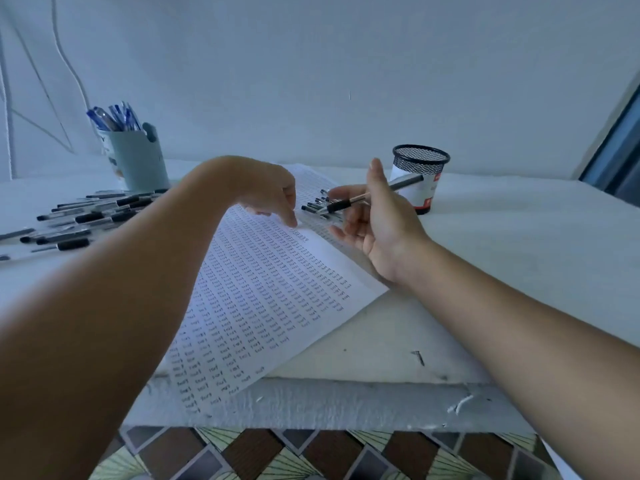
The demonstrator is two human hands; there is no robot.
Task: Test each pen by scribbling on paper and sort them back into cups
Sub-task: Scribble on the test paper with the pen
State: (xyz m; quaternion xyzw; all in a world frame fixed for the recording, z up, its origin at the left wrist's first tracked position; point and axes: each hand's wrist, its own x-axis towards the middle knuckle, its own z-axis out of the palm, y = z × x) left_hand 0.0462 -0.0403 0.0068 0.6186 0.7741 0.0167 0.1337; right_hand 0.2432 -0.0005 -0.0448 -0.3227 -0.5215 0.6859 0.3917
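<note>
A sheet of paper (263, 299) covered in rows of small scribbles lies at an angle across the white table. My left hand (266, 192) hangs over its upper part, fingers pointing down, one fingertip touching the paper. Just to the right, my right hand (374, 220) holds a grey pen with a black grip (374, 195) loosely between thumb and fingers, tip toward the left. A few pens (317, 206) lie on the paper beneath that pen. Behind it stands a black mesh cup (419, 174). A pale blue cup (136, 161) with blue pens stands at the back left.
Several black-grip pens (79, 220) lie scattered on the table at the left, in front of the pale blue cup. The table's front edge (346, 400) is rough and chipped. Patterned floor tiles show below it. A window frame (616, 143) is at the far right.
</note>
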